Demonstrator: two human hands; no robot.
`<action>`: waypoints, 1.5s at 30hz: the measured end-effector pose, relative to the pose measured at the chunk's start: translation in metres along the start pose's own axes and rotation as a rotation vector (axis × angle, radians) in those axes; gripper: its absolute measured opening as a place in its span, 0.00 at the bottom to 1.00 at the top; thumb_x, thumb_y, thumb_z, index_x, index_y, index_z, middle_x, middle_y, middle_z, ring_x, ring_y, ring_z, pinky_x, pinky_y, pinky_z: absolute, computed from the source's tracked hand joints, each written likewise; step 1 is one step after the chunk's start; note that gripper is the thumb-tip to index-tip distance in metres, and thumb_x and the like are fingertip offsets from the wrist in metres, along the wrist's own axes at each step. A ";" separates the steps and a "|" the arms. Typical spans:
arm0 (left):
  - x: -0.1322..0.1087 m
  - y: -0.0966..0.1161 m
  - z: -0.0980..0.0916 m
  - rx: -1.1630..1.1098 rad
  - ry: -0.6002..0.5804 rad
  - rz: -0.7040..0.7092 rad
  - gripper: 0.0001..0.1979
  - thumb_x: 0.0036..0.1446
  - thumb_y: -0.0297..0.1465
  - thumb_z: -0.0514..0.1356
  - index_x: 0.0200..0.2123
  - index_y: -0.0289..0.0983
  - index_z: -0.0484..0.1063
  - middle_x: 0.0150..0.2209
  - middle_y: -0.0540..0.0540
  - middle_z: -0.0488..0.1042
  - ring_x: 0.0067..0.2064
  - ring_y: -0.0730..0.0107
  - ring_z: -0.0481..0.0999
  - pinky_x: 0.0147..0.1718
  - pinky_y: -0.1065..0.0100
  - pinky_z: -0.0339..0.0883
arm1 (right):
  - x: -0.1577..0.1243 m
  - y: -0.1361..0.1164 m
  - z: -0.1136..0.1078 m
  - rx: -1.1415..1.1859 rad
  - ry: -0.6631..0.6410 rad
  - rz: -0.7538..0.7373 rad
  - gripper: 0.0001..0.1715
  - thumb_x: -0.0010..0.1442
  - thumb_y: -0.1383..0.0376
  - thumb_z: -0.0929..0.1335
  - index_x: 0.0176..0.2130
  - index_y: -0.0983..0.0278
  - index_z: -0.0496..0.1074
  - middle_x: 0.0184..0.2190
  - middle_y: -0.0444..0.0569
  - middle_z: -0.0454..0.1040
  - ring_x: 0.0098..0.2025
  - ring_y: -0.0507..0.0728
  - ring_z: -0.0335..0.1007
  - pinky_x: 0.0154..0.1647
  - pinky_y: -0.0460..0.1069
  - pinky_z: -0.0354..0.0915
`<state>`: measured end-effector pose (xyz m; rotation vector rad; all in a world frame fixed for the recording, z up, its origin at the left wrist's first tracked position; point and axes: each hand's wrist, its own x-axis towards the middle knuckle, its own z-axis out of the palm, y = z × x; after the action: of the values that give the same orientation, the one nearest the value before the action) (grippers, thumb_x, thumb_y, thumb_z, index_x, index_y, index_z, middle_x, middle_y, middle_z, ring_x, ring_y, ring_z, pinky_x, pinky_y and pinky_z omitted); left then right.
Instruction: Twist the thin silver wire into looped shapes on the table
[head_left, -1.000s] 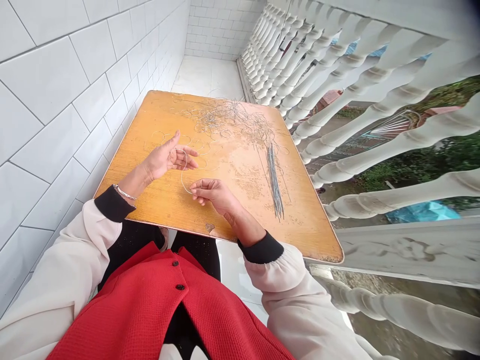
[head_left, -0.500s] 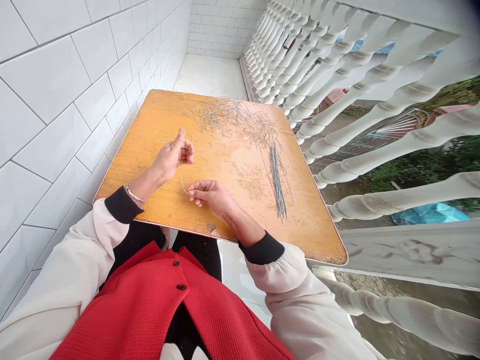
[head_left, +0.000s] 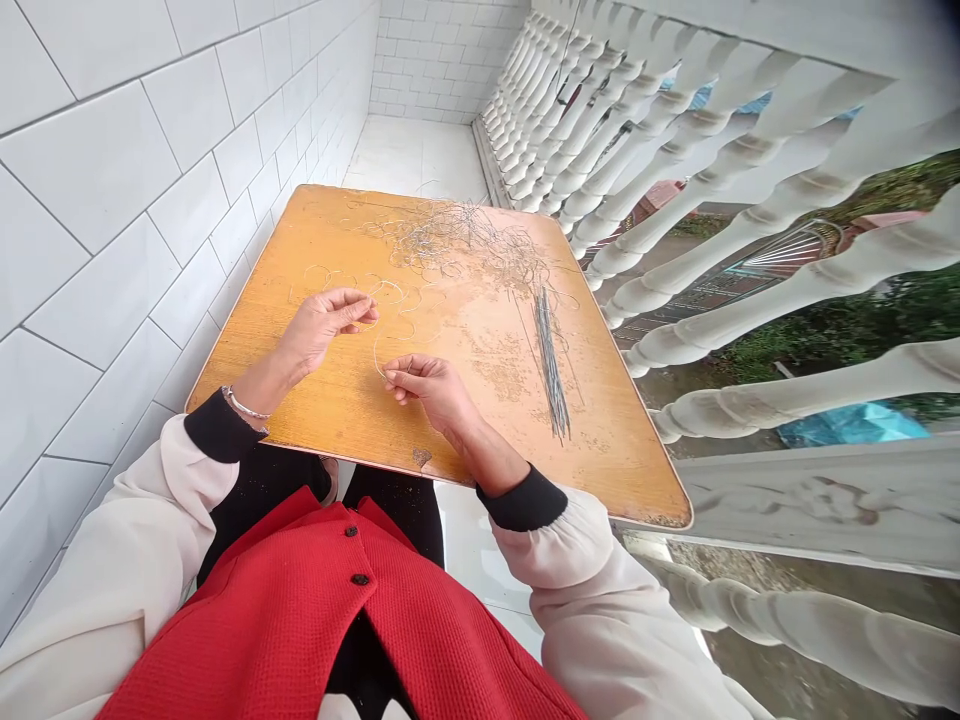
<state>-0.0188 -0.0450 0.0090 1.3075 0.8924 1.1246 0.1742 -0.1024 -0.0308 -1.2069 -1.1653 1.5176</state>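
The left arm and right arm reach out in front of the body. The two hands are close but not touching. The left hand is up on its side, with its fingers curled and pointing at the other hand. The right hand tips down, with its fingertips pinched together.

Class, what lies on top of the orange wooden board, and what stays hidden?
A tangle of thin wire, loose wire rings and a bundle of straight wires lie on the orange wooden board. The left hand and right hand cover parts; its underside is hidden.
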 end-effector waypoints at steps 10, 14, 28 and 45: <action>-0.004 -0.004 0.014 0.181 -0.088 -0.008 0.10 0.52 0.36 0.66 0.26 0.37 0.74 0.27 0.49 0.76 0.31 0.72 0.71 0.34 0.68 0.63 | -0.003 -0.019 -0.006 -0.261 0.140 -0.399 0.36 0.57 0.41 0.71 0.56 0.58 0.73 0.43 0.51 0.79 0.43 0.57 0.74 0.49 0.55 0.70; -0.008 -0.011 0.025 0.448 -0.016 0.054 0.07 0.53 0.32 0.62 0.25 0.37 0.73 0.26 0.48 0.76 0.28 0.71 0.69 0.32 0.67 0.61 | -0.009 -0.021 0.000 -0.381 0.113 -0.461 0.37 0.60 0.39 0.67 0.58 0.59 0.72 0.35 0.48 0.79 0.35 0.56 0.73 0.43 0.54 0.70; -0.006 -0.017 0.033 0.621 0.004 0.182 0.05 0.54 0.29 0.60 0.26 0.38 0.73 0.26 0.49 0.77 0.30 0.69 0.72 0.33 0.66 0.61 | 0.005 -0.015 -0.008 -0.466 0.293 -0.432 0.23 0.63 0.53 0.64 0.49 0.63 0.79 0.26 0.45 0.76 0.23 0.51 0.67 0.31 0.49 0.68; -0.006 -0.027 0.039 0.271 0.121 0.142 0.05 0.58 0.30 0.63 0.30 0.37 0.74 0.27 0.51 0.75 0.30 0.74 0.74 0.36 0.70 0.69 | 0.011 -0.014 -0.011 -0.315 0.283 -0.413 0.26 0.60 0.46 0.68 0.44 0.63 0.79 0.23 0.43 0.73 0.21 0.49 0.63 0.26 0.48 0.66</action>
<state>0.0200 -0.0587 -0.0150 1.5567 1.0837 1.2350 0.1842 -0.0878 -0.0206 -1.2411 -1.3878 0.8495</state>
